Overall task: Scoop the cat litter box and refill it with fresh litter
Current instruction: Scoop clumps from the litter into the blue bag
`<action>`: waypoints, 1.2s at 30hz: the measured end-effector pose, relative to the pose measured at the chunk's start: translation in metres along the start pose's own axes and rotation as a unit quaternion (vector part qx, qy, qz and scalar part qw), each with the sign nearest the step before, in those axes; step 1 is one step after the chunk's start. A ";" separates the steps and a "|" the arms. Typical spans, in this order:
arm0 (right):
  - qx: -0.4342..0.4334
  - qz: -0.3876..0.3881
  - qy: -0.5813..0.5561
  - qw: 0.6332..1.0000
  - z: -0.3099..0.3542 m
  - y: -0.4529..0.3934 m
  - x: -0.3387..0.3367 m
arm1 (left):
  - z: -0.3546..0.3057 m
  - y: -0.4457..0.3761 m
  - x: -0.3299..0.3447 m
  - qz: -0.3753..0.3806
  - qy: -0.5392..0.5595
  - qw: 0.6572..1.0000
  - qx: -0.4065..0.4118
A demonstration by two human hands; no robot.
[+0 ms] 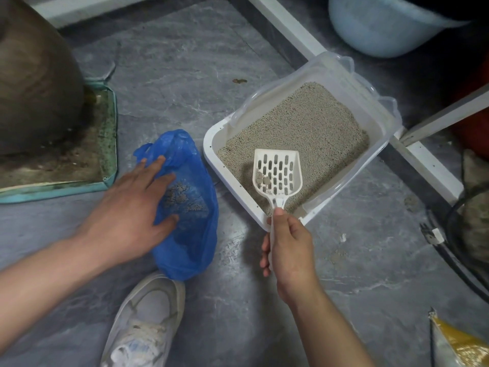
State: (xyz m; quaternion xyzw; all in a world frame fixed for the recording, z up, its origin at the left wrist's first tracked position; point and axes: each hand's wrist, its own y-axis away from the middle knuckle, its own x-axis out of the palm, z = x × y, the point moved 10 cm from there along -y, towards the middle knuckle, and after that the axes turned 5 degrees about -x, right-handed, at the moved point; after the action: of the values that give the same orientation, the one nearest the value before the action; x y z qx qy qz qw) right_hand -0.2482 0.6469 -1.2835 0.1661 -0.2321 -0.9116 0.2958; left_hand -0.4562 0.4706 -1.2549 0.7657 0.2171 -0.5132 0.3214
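Pointing scoop (277, 172) up-frame, r. hand (288, 245).

No text or labels can be read anywhere.

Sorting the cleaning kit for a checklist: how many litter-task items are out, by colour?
White: 2, the litter box and the scoop held by the right hand
Blue: 1, the bag under the left hand
Total: 3
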 end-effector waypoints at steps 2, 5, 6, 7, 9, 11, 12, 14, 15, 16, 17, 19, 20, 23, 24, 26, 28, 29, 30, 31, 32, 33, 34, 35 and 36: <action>0.006 0.001 -0.001 1.000 -0.001 0.002 0.002 | 0.000 0.000 0.001 0.004 0.000 1.000 0.001; -0.003 0.012 -0.004 1.000 0.001 0.004 0.006 | 0.000 0.001 0.000 -0.001 -0.002 1.000 0.004; -0.006 0.017 -0.002 1.000 0.002 0.006 0.008 | 0.000 0.001 0.000 -0.001 -0.004 1.000 0.004; -0.007 0.021 -0.001 1.000 0.002 0.006 0.009 | 0.001 0.001 0.001 0.000 -0.004 1.000 0.003; 0.001 0.022 -0.002 1.000 0.000 0.007 0.010 | 0.000 0.001 0.001 0.000 -0.004 1.000 0.006; 0.012 0.018 -0.012 1.000 -0.002 0.007 0.009 | -0.002 0.001 0.001 -0.002 -0.004 1.000 0.007; 0.013 0.020 -0.018 1.000 -0.001 0.008 0.010 | -0.003 0.001 0.001 -0.002 -0.003 1.000 0.007; 0.009 0.034 -0.029 0.999 0.002 0.011 0.013 | -0.003 0.000 0.001 0.002 0.001 1.000 0.006; 0.006 0.045 -0.037 0.998 0.005 0.014 0.016 | -0.002 -0.001 0.000 0.004 0.005 1.000 0.005; 0.002 0.058 -0.046 0.997 0.007 0.016 0.019 | -0.001 -0.001 0.000 0.004 0.008 1.000 0.003; -0.003 0.074 -0.051 0.996 0.010 0.019 0.024 | 0.000 -0.001 -0.001 0.003 0.011 1.000 0.001; -0.021 0.115 -0.047 0.992 0.015 0.026 0.035 | 0.001 0.000 -0.003 0.001 0.015 1.000 -0.004; -0.032 0.135 -0.041 0.989 0.016 0.030 0.041 | 0.001 0.000 -0.003 0.001 0.016 1.000 -0.008; -0.087 0.171 0.034 0.981 0.013 0.038 0.057 | 0.005 0.002 -0.002 0.004 0.019 1.000 -0.019; -0.117 0.173 0.087 0.974 0.011 0.039 0.061 | 0.007 0.003 -0.002 0.005 0.021 0.999 -0.023; -0.175 0.172 0.197 0.949 0.009 0.040 0.069 | 0.010 0.005 -0.001 0.008 0.027 0.999 -0.026; -0.222 0.171 0.273 0.920 0.007 0.039 0.077 | 0.011 0.007 -0.001 0.008 0.029 0.999 -0.025; -0.243 0.168 0.299 0.907 0.008 0.039 0.081 | 0.011 0.007 -0.002 0.007 0.030 0.999 -0.023; -0.261 0.164 0.321 0.896 0.010 0.039 0.085 | 0.011 0.008 -0.003 0.007 0.030 0.999 -0.021; -0.271 0.160 0.336 0.888 0.011 0.039 0.088 | 0.011 0.008 -0.003 0.007 0.031 0.999 -0.021; -0.272 0.157 0.350 0.882 0.009 0.037 0.091 | 0.011 0.008 -0.004 0.007 0.032 0.999 -0.021; -0.270 0.155 0.367 0.877 0.006 0.035 0.093 | 0.010 0.008 -0.004 0.006 0.031 0.999 -0.020; -0.263 0.155 0.387 0.870 0.002 0.032 0.095 | 0.010 0.008 -0.004 0.005 0.030 0.999 -0.020; -0.254 0.158 0.406 0.864 -0.003 0.031 0.097 | 0.010 0.008 -0.004 0.006 0.028 0.999 -0.019; -0.246 0.161 0.417 0.860 -0.007 0.030 0.099 | 0.009 0.008 -0.004 0.006 0.026 0.999 -0.018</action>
State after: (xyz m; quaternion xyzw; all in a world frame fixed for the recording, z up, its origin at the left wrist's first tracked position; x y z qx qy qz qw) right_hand -0.3075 0.5623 -1.2899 0.4133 0.1214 -0.7240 0.5388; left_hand -0.4583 0.4583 -1.2520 0.7743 0.2300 -0.4872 0.3321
